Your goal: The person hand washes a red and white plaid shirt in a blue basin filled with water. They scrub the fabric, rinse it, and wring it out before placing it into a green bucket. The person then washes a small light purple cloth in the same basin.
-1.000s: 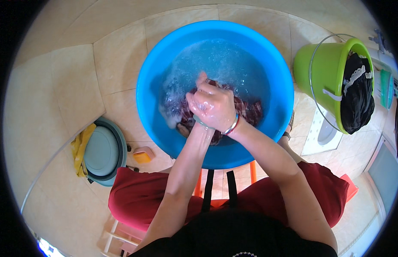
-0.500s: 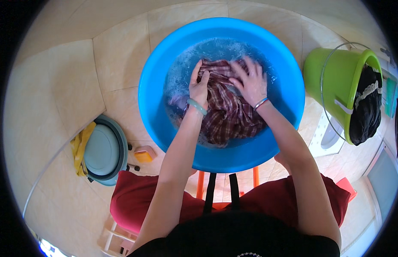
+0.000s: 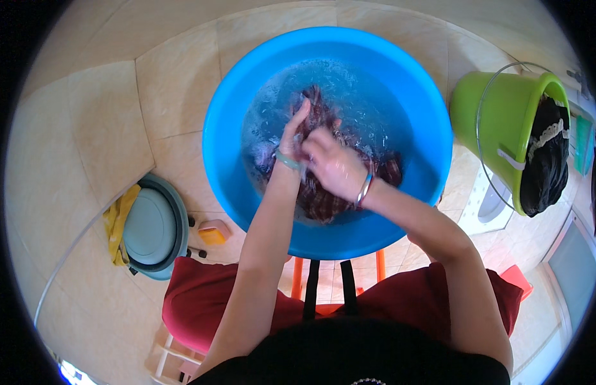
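Observation:
A dark red plaid cloth garment (image 3: 322, 204) lies bunched in soapy water inside a large blue basin (image 3: 222, 173). My left hand (image 3: 294, 133), with a pale green bangle at its wrist, grips part of the garment at the basin's middle left. Beside it, my right hand (image 3: 338, 168) is closed, its fingers curled onto the wet cloth and touching the left palm's side; motion blurs the fingertips. A silvery bangle circles the right wrist. Against the left wall of the basin a light purple patch of cloth (image 3: 264, 154) shows under the suds.
At the right a green bucket (image 3: 481, 119) leans with black clothing (image 3: 545, 167) in its mouth. On the left stand a grey-blue folding basin (image 3: 153, 221) with a yellow cloth (image 3: 118, 221) over its rim, and a small pink soap box (image 3: 214, 232). A white floor toilet (image 3: 487, 208) lies behind the bucket.
My right hand has swung left and nearer, from spread flat over the cloth to closed against my left hand. The garment is more bunched and lower in the water.

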`<act>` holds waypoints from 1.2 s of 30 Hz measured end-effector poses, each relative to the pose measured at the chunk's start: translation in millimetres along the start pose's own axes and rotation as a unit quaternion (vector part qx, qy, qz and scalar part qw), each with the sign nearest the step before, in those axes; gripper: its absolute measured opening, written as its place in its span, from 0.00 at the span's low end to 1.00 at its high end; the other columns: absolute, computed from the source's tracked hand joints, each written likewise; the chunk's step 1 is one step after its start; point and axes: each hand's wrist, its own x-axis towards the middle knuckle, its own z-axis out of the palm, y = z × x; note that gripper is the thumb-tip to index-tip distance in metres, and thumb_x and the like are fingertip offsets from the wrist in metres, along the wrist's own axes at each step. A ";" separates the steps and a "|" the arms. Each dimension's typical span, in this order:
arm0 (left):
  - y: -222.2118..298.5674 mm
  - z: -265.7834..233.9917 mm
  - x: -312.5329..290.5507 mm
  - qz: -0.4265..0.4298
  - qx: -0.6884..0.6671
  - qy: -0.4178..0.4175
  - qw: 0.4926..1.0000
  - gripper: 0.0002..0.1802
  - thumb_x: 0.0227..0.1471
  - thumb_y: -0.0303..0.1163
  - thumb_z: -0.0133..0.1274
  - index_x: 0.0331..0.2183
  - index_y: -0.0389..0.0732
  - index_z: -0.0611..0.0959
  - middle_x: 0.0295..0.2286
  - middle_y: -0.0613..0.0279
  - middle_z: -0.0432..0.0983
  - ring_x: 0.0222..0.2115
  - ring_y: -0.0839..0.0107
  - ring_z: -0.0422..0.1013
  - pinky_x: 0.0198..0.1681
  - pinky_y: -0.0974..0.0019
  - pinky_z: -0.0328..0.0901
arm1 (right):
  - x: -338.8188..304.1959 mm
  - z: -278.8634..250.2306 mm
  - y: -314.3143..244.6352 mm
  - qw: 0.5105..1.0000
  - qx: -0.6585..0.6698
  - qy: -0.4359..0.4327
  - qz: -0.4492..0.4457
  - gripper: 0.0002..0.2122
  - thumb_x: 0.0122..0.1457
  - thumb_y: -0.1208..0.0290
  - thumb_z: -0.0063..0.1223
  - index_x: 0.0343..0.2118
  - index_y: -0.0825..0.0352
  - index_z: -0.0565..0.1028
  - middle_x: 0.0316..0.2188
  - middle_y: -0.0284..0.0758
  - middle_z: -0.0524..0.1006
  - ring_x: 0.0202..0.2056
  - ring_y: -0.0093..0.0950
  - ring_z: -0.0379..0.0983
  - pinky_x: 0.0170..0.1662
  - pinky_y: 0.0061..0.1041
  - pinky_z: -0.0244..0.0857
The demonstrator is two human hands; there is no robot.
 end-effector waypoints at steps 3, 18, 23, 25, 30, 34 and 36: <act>-6.4 40.9 -29.3 0.073 -0.002 -0.048 0.996 0.31 0.57 0.34 0.48 0.59 0.52 0.55 0.42 0.57 0.66 0.38 0.61 0.69 0.33 0.65 0.69 | -14.6 -14.2 -46.1 0.995 -0.051 -0.011 -0.086 0.10 0.49 0.62 0.57 0.26 0.63 0.71 0.31 0.32 0.66 0.29 0.27 0.70 0.26 0.24 0.68; -49.8 17.7 -36.5 0.209 0.001 0.000 0.978 0.19 0.56 0.35 0.49 0.48 0.41 0.71 0.35 0.64 0.70 0.35 0.73 0.67 0.33 0.70 0.64 | 32.8 -23.9 -33.6 0.969 -0.067 0.225 -0.083 0.08 0.48 0.70 0.55 0.17 0.63 0.70 0.17 0.33 0.68 0.19 0.31 0.70 0.21 0.32 0.65; -39.5 71.1 -38.5 0.176 0.128 0.275 0.936 0.10 0.53 0.35 0.49 0.35 0.39 0.76 0.33 0.63 0.74 0.36 0.70 0.70 0.40 0.65 0.65 | 32.3 -11.3 63.8 0.967 -0.107 0.224 0.057 0.08 0.54 0.68 0.51 0.21 0.63 0.73 0.22 0.36 0.71 0.23 0.39 0.71 0.24 0.36 0.66; -35.6 57.2 -35.5 0.209 0.125 0.242 0.939 0.10 0.54 0.34 0.49 0.36 0.39 0.75 0.35 0.63 0.73 0.38 0.70 0.70 0.43 0.64 0.64 | 25.1 -7.9 84.0 0.956 -0.111 0.240 0.129 0.08 0.56 0.66 0.50 0.25 0.63 0.74 0.25 0.38 0.72 0.27 0.41 0.71 0.27 0.37 0.67; -14.9 1.5 -10.2 0.190 0.112 0.183 0.958 0.19 0.56 0.34 0.49 0.50 0.45 0.71 0.47 0.58 0.69 0.48 0.64 0.66 0.52 0.56 0.61 | -3.2 -12.8 103.4 0.936 -0.273 0.186 0.117 0.19 0.55 0.60 0.53 0.51 0.52 0.67 0.46 0.39 0.65 0.45 0.44 0.63 0.43 0.41 0.66; -16.9 -40.2 17.7 0.137 0.177 0.240 0.945 0.23 0.54 0.37 0.53 0.53 0.51 0.71 0.51 0.60 0.66 0.51 0.65 0.61 0.55 0.57 0.56 | -20.6 -5.1 114.7 0.927 -0.372 0.037 0.040 0.25 0.54 0.67 0.53 0.55 0.42 0.63 0.51 0.40 0.63 0.48 0.43 0.63 0.46 0.44 0.66; -19.4 -35.7 19.6 0.109 0.239 0.306 0.915 0.28 0.52 0.44 0.55 0.54 0.51 0.70 0.53 0.61 0.64 0.55 0.65 0.57 0.56 0.56 0.55 | -10.9 2.6 134.6 0.935 -0.315 -0.008 0.163 0.26 0.53 0.71 0.52 0.56 0.45 0.63 0.51 0.43 0.63 0.45 0.44 0.67 0.43 0.44 0.68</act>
